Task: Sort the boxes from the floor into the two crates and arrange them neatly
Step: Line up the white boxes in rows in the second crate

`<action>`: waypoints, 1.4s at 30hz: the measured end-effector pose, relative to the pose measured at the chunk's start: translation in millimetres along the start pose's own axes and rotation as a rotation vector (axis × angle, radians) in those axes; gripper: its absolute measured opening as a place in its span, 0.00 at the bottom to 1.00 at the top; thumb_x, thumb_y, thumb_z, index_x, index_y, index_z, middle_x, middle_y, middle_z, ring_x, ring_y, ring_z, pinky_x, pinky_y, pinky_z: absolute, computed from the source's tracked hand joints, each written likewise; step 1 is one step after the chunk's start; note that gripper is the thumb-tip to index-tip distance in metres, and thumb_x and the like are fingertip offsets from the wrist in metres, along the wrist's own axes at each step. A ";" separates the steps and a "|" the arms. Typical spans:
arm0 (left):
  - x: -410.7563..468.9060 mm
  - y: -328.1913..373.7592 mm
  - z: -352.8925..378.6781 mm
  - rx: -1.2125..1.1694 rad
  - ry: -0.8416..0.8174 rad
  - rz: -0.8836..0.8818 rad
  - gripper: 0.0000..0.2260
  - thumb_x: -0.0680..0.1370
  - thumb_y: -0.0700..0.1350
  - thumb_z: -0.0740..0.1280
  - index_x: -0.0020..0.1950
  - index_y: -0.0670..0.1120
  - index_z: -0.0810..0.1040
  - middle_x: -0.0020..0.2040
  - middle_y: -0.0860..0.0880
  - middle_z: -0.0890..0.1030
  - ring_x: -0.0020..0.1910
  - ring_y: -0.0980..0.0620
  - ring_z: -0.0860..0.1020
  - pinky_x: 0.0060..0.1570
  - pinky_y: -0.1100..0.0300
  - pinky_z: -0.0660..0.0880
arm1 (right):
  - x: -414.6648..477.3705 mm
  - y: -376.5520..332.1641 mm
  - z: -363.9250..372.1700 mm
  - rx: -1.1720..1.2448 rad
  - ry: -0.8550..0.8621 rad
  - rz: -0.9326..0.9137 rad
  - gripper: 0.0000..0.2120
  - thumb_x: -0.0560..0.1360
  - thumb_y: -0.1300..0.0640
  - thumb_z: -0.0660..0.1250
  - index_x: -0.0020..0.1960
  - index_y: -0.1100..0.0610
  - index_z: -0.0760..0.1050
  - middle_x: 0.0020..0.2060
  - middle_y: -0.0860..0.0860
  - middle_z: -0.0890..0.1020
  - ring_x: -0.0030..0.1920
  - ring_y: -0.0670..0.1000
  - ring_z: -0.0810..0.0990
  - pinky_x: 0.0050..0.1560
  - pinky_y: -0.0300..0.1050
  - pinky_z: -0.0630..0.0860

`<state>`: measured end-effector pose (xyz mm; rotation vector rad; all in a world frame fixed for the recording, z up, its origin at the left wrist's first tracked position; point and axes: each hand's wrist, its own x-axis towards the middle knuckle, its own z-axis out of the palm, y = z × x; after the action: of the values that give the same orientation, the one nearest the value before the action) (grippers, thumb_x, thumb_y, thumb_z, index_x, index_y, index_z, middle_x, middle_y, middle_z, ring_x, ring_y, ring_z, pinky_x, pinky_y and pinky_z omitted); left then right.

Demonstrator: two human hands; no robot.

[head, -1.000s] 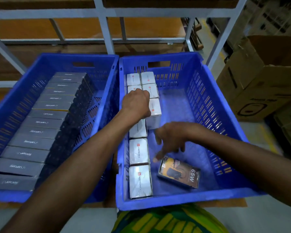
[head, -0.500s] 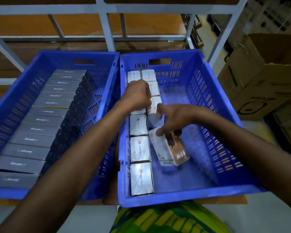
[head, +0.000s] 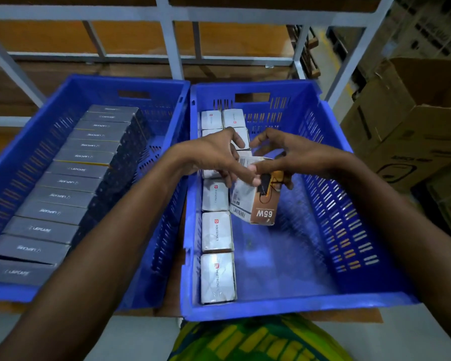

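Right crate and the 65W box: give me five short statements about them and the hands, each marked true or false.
1. The 65W box is held above the floor of the right crate. True.
2. Only the left hand touches the box. False: the right hand grips it too.
3. White Portronics boxes line the right crate's left wall. True.
4. The left crate holds orange boxes. False: it holds a row of grey Lapcare boxes.
5. The right half of the right crate is packed full. False: its floor there is bare.
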<state>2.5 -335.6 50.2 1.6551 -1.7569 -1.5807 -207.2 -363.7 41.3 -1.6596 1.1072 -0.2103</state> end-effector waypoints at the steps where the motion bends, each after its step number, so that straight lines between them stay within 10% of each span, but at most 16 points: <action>1: -0.5 0.1 1.1 0.014 -0.005 0.019 0.39 0.62 0.40 0.85 0.65 0.47 0.64 0.57 0.37 0.78 0.34 0.45 0.84 0.33 0.56 0.79 | -0.6 1.8 -2.7 0.019 -0.045 0.009 0.31 0.66 0.49 0.80 0.65 0.50 0.72 0.58 0.53 0.79 0.43 0.57 0.86 0.30 0.47 0.80; 8: 11.2 -14.7 -7.3 0.167 0.194 0.051 0.25 0.71 0.28 0.73 0.60 0.46 0.68 0.46 0.41 0.83 0.36 0.41 0.85 0.36 0.36 0.82 | 5.0 18.7 0.0 -0.180 -0.203 -0.122 0.35 0.67 0.71 0.80 0.67 0.50 0.73 0.50 0.53 0.79 0.42 0.56 0.84 0.46 0.49 0.82; 14: 17.6 -15.8 -8.1 0.123 0.358 0.100 0.16 0.75 0.36 0.73 0.58 0.47 0.73 0.44 0.47 0.84 0.34 0.48 0.85 0.37 0.38 0.83 | 14.3 15.0 15.7 -0.579 -0.236 -0.053 0.42 0.57 0.47 0.87 0.65 0.43 0.70 0.53 0.49 0.80 0.46 0.52 0.85 0.50 0.48 0.82; 27: 27.8 -18.5 -4.1 0.256 0.373 0.083 0.09 0.76 0.41 0.74 0.53 0.48 0.78 0.42 0.47 0.84 0.35 0.49 0.85 0.39 0.45 0.84 | 14.2 22.4 50.6 -1.098 -0.098 -0.164 0.40 0.63 0.55 0.82 0.67 0.55 0.63 0.62 0.54 0.68 0.48 0.60 0.77 0.44 0.53 0.76; 35: 26.9 -19.7 -11.2 0.136 0.477 0.101 0.13 0.75 0.29 0.65 0.48 0.46 0.81 0.42 0.45 0.83 0.39 0.49 0.85 0.42 0.45 0.84 | 16.8 16.0 34.2 -0.887 0.056 -0.332 0.38 0.57 0.44 0.84 0.58 0.49 0.66 0.55 0.47 0.71 0.45 0.54 0.75 0.44 0.51 0.75; 42: 18.5 -13.0 -5.5 0.700 0.052 -0.038 0.12 0.67 0.50 0.82 0.41 0.47 0.83 0.38 0.52 0.85 0.41 0.54 0.83 0.46 0.53 0.82 | 32.2 34.1 54.1 -0.859 0.098 -0.273 0.38 0.55 0.49 0.85 0.54 0.51 0.63 0.53 0.49 0.62 0.39 0.58 0.73 0.39 0.52 0.75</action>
<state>8.0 -350.6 33.3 1.9831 -2.4318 -0.9573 -174.6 -351.2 -21.1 -2.5921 1.1089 0.0280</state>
